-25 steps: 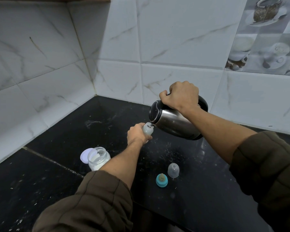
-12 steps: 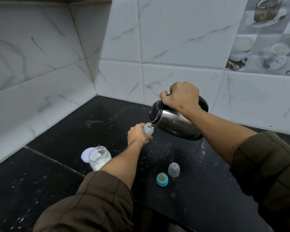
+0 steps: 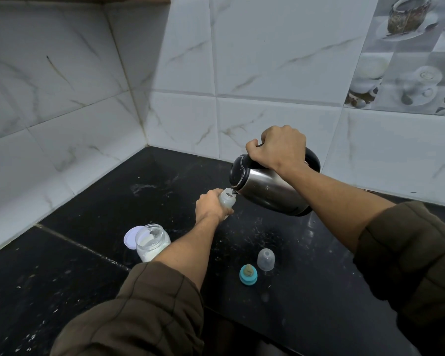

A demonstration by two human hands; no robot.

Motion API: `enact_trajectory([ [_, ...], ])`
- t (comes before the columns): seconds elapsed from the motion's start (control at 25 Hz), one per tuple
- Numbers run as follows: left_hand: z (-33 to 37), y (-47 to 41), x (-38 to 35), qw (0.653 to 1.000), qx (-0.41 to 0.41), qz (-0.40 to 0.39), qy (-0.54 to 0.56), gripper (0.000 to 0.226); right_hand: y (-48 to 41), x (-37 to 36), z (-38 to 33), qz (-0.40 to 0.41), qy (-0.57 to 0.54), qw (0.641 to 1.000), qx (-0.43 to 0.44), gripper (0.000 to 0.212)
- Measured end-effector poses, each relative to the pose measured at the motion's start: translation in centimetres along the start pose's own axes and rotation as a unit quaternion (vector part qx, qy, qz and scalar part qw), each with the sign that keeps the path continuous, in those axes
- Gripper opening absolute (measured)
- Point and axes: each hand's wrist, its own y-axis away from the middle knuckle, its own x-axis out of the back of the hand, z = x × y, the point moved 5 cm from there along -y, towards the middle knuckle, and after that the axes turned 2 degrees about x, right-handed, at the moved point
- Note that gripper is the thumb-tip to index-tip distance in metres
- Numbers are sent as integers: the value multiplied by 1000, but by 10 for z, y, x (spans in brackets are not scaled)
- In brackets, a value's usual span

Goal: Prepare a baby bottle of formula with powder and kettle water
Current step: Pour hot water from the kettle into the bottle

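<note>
- Centre frame, the left hand (image 3: 209,204) curls around the bottle (image 3: 227,198), held upright.
- The right hand (image 3: 278,147) fists the handle of the kettle (image 3: 265,187), tilted so its spout touches the bottle's mouth.
- Lower left, the open jar (image 3: 152,241) of powder stands beside its lid (image 3: 129,238).
- The teat (image 3: 248,274) and cap (image 3: 266,259) sit on the counter (image 3: 306,291), lower centre.

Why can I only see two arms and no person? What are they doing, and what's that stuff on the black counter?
The camera sits on the person's head and looks down, so you see only their own arms. The right hand grips a shiny kettle by its handle and tips it. The left hand holds a small baby bottle with its mouth at the spout. On the black counter, beside the left arm, stands an open powder jar, with its white lid next to it. Closer to the person are a blue ring with the teat and a clear cap.
</note>
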Motion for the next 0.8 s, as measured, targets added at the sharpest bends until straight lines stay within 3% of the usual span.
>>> enact_trajectory([
  [0.8,0,1,-7,1000,5,-10,4,60,1,1,2,5,-2,1000,7,41],
])
